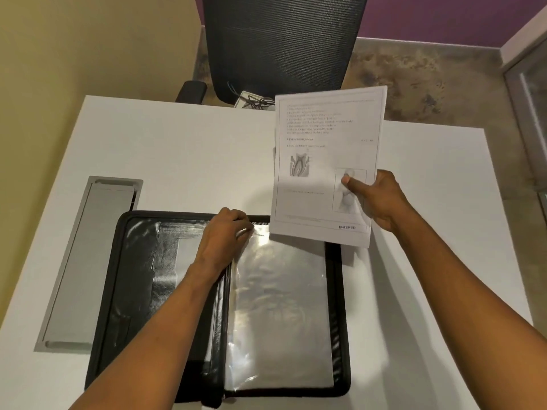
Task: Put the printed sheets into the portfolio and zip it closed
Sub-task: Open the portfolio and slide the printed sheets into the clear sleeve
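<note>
A black zip portfolio [118,291] lies open on the white desk in front of me, its right half showing shiny clear plastic sleeves [281,306]. My left hand [225,235] rests at the top of the spine and pinches the upper edge of a sleeve. My right hand [376,199] holds the printed sheets [322,161] upright above the portfolio's top right corner, thumb on the front page. The front page shows text, a tooth drawing and another figure.
The white desk [177,149] has a grey metal cable hatch [88,261] set in at the left of the portfolio. A black mesh office chair [284,42] stands at the far edge, with cables [254,100] beside it.
</note>
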The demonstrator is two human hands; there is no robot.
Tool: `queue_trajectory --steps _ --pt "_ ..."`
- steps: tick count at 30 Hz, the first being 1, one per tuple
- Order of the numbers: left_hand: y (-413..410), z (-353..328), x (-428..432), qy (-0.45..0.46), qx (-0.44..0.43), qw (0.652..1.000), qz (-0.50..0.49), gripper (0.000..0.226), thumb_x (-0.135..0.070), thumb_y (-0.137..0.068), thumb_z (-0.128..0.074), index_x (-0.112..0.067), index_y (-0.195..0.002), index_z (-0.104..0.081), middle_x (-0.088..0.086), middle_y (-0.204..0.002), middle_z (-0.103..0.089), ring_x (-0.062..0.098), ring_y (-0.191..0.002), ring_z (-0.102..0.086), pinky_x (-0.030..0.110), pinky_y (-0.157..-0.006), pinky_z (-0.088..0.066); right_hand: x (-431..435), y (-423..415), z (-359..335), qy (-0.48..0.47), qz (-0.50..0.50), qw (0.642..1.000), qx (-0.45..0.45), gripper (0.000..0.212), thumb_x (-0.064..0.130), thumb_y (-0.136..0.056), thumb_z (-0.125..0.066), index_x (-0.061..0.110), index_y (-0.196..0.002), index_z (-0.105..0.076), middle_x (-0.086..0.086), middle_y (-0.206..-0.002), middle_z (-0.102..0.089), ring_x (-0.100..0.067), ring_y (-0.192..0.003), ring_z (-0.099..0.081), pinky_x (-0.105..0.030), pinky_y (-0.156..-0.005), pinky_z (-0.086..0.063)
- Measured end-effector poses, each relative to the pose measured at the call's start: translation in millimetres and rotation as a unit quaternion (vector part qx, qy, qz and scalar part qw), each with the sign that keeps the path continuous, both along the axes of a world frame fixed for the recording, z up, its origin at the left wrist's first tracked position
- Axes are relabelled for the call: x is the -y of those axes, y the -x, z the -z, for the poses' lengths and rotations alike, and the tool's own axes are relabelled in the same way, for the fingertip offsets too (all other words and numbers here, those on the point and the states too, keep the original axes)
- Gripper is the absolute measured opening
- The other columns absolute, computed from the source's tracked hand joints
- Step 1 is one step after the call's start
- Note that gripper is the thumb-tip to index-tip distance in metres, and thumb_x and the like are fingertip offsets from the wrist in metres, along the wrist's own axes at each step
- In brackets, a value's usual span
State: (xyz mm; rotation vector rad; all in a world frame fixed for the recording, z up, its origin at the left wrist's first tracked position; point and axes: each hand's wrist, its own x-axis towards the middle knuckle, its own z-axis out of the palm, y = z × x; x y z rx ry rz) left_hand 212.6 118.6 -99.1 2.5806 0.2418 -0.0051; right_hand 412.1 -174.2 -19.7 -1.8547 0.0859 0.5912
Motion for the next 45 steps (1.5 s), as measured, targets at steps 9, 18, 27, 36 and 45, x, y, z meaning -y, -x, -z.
queue_trajectory --steps 9,18,27,36,45 --pt "-10.5 5.3 -5.0 -0.005 -0.019 0.996 0.082 0.006 -0.030 -0.094 -0.075 -0.028 -0.094 -0.080 -0.012 -0.093 -0.073 0.014 -0.088 -0.064 0.026 -0.071 -0.036 -32.1 -20.9 -11.4 -0.010 -0.010 0.999 0.029 0.034 0.020 -0.090 -0.079 0.009 -0.121 -0.072 -0.008 -0.114 -0.077 -0.028 -0.107 -0.074 -0.049 -0.105 -0.056" --pt "-21.3 2.5 -5.0 -0.049 0.008 0.994 0.102 0.002 -0.027 -0.089 -0.080 -0.026 -0.088 -0.082 -0.010 -0.088 -0.078 0.019 -0.077 -0.063 0.032 -0.069 -0.040 -36.5 -27.9 -14.4 -0.012 -0.008 0.999 0.035 0.038 0.022 -0.090 -0.080 0.010 -0.125 -0.071 -0.007 -0.117 -0.077 -0.025 -0.110 -0.074 -0.047 -0.105 -0.056" --pt "-21.0 16.8 6.5 -0.045 -0.033 0.993 0.107 0.007 -0.042 -0.082 -0.063 -0.035 -0.084 -0.064 -0.022 -0.074 -0.060 0.006 -0.077 -0.042 0.033 -0.077 -0.022 -26.9 -32.1 -17.5 -0.009 -0.015 0.999 0.033 0.040 0.024 -0.090 -0.080 0.011 -0.126 -0.071 -0.006 -0.119 -0.077 -0.024 -0.110 -0.074 -0.047 -0.104 -0.056" --pt "-32.8 -2.7 61.6 -0.029 -0.091 0.994 0.055 0.014 -0.040 -0.092 -0.066 -0.032 -0.094 -0.077 -0.010 -0.085 -0.074 0.016 -0.095 -0.055 0.039 -0.083 -0.024 -42.2 -46.9 -19.9 0.022 -0.112 0.993 0.024 0.035 0.031 -0.088 -0.080 0.018 -0.121 -0.074 0.000 -0.114 -0.079 -0.022 -0.104 -0.076 -0.048 -0.102 -0.058" --pt "-22.0 -23.0 131.2 -0.116 -0.126 0.985 -0.013 0.016 -0.011 -0.083 -0.081 -0.021 -0.073 -0.074 -0.002 -0.067 -0.070 0.021 -0.060 -0.065 0.033 -0.061 -0.053 -70.6 -59.4 -21.7 0.026 -0.170 0.985 0.030 0.039 0.031 -0.089 -0.079 0.018 -0.125 -0.073 0.001 -0.120 -0.077 -0.022 -0.109 -0.074 -0.050 -0.103 -0.057"
